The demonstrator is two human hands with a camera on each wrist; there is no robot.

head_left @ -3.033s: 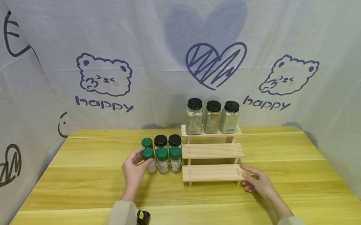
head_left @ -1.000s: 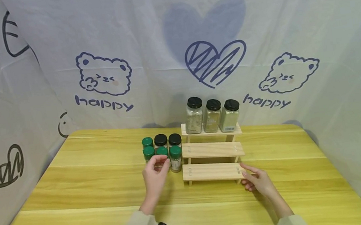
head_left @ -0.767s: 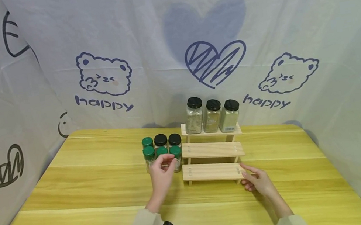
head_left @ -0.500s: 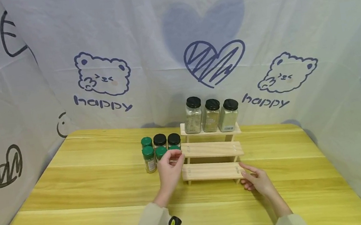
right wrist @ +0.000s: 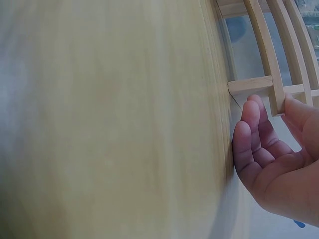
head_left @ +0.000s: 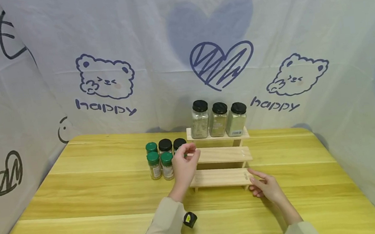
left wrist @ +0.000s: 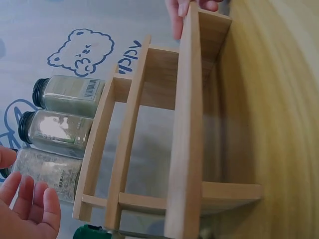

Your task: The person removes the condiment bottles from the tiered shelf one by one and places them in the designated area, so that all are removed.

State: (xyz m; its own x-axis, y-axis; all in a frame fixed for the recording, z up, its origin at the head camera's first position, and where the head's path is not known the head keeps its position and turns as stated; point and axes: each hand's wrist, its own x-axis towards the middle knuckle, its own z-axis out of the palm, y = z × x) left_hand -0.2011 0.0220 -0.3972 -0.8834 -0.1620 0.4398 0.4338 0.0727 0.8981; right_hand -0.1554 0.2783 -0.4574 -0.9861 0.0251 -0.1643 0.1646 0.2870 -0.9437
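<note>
Wood-grained tabletop (head_left: 90, 205) bears a pale three-tiered rack (head_left: 222, 178); right hand (head_left: 269, 189) pinches it; left hand (head_left: 184, 166), loosely curled, empty, has shifted rightward.

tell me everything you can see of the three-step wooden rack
The three-step pale wooden rack has narrow flat shelves rising toward the back on wooden supports. It stands upright on the yellow wood-grain table. Three clear square-sided black-lidded jars stand on the top shelf; no jar shows on the lower two. The right hand pinches the lowest shelf's right end; the left hand hides part of the left side in the head view.
</note>
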